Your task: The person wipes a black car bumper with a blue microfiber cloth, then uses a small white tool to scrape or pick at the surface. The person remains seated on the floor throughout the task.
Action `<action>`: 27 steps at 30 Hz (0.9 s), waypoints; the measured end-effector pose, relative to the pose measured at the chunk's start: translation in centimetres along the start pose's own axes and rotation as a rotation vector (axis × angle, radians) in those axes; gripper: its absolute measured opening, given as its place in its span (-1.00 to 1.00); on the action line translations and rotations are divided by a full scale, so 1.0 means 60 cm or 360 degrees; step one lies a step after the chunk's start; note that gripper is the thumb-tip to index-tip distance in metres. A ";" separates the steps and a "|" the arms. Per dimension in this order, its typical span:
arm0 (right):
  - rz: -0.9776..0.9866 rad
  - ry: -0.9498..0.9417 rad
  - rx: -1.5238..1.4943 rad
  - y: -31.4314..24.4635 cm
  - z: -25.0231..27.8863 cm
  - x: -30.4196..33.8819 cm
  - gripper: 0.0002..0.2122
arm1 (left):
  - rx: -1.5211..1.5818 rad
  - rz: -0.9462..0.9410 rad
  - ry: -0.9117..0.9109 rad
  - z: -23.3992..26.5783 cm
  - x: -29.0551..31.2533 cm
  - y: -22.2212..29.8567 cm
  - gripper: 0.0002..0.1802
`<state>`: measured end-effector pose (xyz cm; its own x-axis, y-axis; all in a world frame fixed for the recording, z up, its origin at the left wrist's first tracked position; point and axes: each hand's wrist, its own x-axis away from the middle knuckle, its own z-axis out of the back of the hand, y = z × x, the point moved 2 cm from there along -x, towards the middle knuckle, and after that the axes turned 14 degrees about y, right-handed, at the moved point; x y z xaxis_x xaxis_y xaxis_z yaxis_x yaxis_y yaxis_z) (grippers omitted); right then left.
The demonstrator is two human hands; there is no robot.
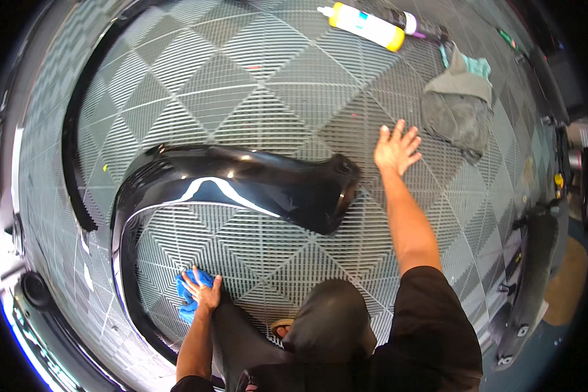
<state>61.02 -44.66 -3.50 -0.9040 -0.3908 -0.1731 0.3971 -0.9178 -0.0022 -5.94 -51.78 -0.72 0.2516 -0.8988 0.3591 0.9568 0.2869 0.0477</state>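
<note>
A glossy black curved car trim piece, like a fender flare, lies on the tiled floor in front of me, its broad end to the right. My left hand rests with spread fingers on a crumpled blue cloth, inside the curve of the trim. Past the trim's broad end, my right hand is stretched out flat with fingers apart and nothing in it. Whether it touches the floor or hovers just above, I cannot tell.
A grey towel lies right of my right hand, over a teal cloth. Farther off are a white-and-yellow bottle and a dark bottle. Another black curved strip lies left. Dark parts stand along the right.
</note>
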 end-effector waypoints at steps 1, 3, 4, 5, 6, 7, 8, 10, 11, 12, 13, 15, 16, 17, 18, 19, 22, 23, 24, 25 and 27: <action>0.0010 0.0029 -0.0023 -0.011 0.000 -0.005 -0.36 | -0.0001 -0.0099 0.0070 -0.005 -0.007 -0.026 0.19; 0.0014 0.0016 -0.0042 0.002 -0.001 -0.006 -0.37 | -0.0134 0.0037 -0.0353 0.042 -0.005 0.014 0.23; 0.0015 -0.0013 -0.0067 0.002 0.001 -0.007 -0.37 | -0.0245 0.0106 -0.0572 0.079 -0.010 0.039 0.25; 0.0030 0.0014 -0.0137 0.003 0.004 -0.007 -0.37 | -0.0543 -0.0006 -0.0615 0.110 -0.016 0.065 0.27; 0.0023 -0.0011 -0.0145 0.004 0.009 -0.006 -0.37 | -0.0649 -0.0004 -0.0860 0.146 -0.029 0.093 0.23; 0.0018 -0.0027 -0.0173 -0.003 0.016 -0.010 -0.37 | -0.0748 0.0000 -0.1086 0.187 -0.047 0.130 0.20; 0.0014 -0.0033 -0.0171 -0.008 0.018 -0.012 -0.37 | -0.0771 -0.0246 -0.1209 0.225 -0.064 0.186 0.13; 0.0009 -0.0063 -0.0159 -0.008 0.019 -0.018 -0.38 | -0.0841 -0.0466 -0.1335 0.310 -0.099 0.346 -0.07; 0.0016 -0.0070 -0.0205 -0.016 0.024 -0.021 -0.38 | -0.0573 -0.0401 -0.1434 0.356 -0.121 0.422 -0.16; 0.0016 -0.0092 -0.0191 -0.011 0.027 -0.023 -0.38 | -0.0265 -0.0596 -0.1524 0.380 -0.148 0.515 -0.33; 0.0013 -0.0115 -0.0172 -0.005 0.028 -0.026 -0.38 | -0.0019 -0.0812 -0.1383 0.411 -0.169 0.623 -0.53; -0.0023 -0.0157 -0.0117 0.020 0.025 -0.032 -0.38 | 0.0363 -0.1075 -0.1375 0.424 -0.212 0.845 -0.62; -0.0031 -0.0167 -0.0079 0.036 0.025 -0.035 -0.38 | 0.0761 -0.1061 -0.1200 0.405 -0.236 0.949 -0.52; -0.0025 -0.0202 -0.0137 0.012 0.033 -0.036 -0.38 | 0.0874 -0.1335 -0.0904 0.388 -0.313 1.021 -0.45; -0.0034 -0.0233 -0.0120 0.016 0.030 -0.037 -0.38 | 0.1096 -0.1376 -0.0881 0.382 -0.325 1.130 -0.41; -0.0034 -0.0261 -0.0115 0.014 0.030 -0.040 -0.38 | 0.0935 -0.1454 -0.0438 0.376 -0.345 1.231 -0.33; 0.0000 -0.0254 -0.0230 -0.011 0.033 -0.040 -0.37 | 0.1090 -0.1294 0.0150 0.331 -0.430 1.443 0.09; -0.0001 -0.0279 -0.0269 -0.015 0.032 -0.038 -0.37 | 0.1022 -0.1290 0.0341 0.317 -0.445 1.494 0.19; -0.0028 -0.0306 -0.0273 -0.009 0.025 -0.038 -0.37 | 0.1026 -0.1286 0.0362 0.292 -0.447 1.541 0.27; -0.0069 -0.0363 -0.0319 -0.001 0.025 -0.040 -0.36 | 0.1026 -0.1285 0.0377 0.264 -0.441 1.580 0.34; -0.0088 -0.0404 -0.0304 0.015 0.017 -0.039 -0.35 | 0.0918 -0.1331 0.0444 0.213 -0.426 1.632 0.40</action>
<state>63.34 -44.66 -2.10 -0.9261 -0.3679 0.0835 0.3471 -0.9176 -0.1938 79.46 3.55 6.67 -0.3617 -0.9067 -0.2168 0.6452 -0.4114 0.6438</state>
